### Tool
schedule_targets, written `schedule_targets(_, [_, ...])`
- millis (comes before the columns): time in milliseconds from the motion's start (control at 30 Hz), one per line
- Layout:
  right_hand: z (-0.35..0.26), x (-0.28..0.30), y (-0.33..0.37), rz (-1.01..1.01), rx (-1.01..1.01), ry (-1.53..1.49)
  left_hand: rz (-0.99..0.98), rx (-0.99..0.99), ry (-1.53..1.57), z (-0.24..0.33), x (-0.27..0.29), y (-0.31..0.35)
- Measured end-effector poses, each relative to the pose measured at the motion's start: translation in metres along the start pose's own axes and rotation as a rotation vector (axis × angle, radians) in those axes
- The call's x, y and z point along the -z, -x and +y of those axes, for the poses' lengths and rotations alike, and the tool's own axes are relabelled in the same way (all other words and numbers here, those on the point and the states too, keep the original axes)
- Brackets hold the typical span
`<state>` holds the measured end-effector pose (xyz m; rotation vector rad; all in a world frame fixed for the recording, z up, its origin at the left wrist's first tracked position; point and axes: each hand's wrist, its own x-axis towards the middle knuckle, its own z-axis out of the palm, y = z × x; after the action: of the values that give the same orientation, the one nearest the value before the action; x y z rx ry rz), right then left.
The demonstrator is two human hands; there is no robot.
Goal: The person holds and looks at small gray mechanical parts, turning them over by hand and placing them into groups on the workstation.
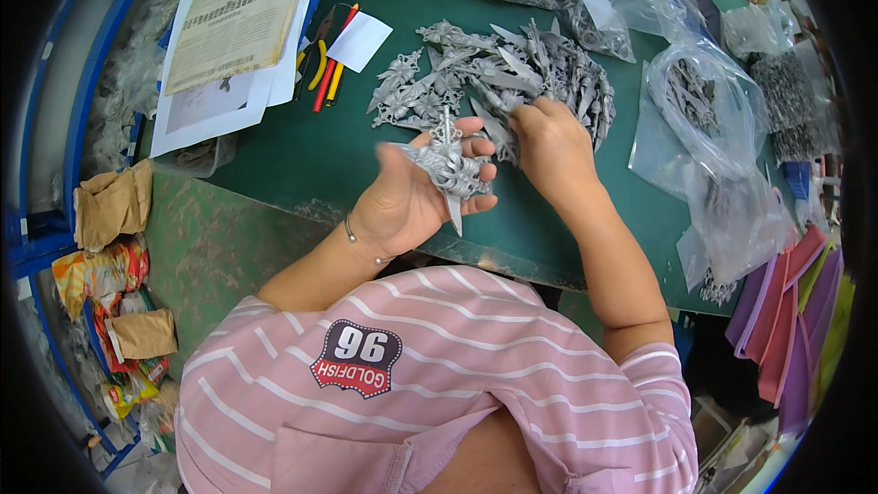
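Note:
My left hand point(399, 194) is turned palm up, cradling several small silver dagger-shaped metal pieces point(449, 165) with ornate, curled handles. Its fingers curve loosely around them, and one pointed blade sticks out toward me. To the right, my right hand point(552, 142) is closed at the near edge of a heap of the same metal pieces point(439, 82). Its fingertips are pressed down among the blades, and what they pinch is hidden. The heap lies on a dark green tabletop point(302, 165).
Pliers with yellow grips point(319, 64), red and yellow pens point(335, 84) and a white paper point(360, 41) lie left of the heap. Printed sheets point(229, 27) cover the far left. Clear plastic bags point(704, 128) with metal parts stand on the right. Colored strips point(791, 311) hang at the right edge.

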<state>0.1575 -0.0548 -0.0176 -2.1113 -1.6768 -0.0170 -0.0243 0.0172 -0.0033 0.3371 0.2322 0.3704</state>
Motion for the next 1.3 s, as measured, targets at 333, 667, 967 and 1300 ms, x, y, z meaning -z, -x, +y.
schedule_targets(333, [0.007,0.029,0.059,-0.095,-0.497,-1.147,0.259,-0.001,-0.398,-0.008,-0.003,-0.009])
schedule_targets(667, [-0.014,0.018,0.076,0.192,-0.218,-1.022,0.093,-0.188,-0.655,-0.021,-0.014,-0.009])
schedule_targets(967, [-0.014,0.018,0.076,0.266,-0.097,-0.868,0.073,-0.274,-0.678,-0.026,-0.018,-0.007])
schedule_targets(1300, [-0.025,0.035,0.093,-0.106,-0.59,-1.456,0.16,-0.006,-0.744,-0.034,-0.024,-0.014])
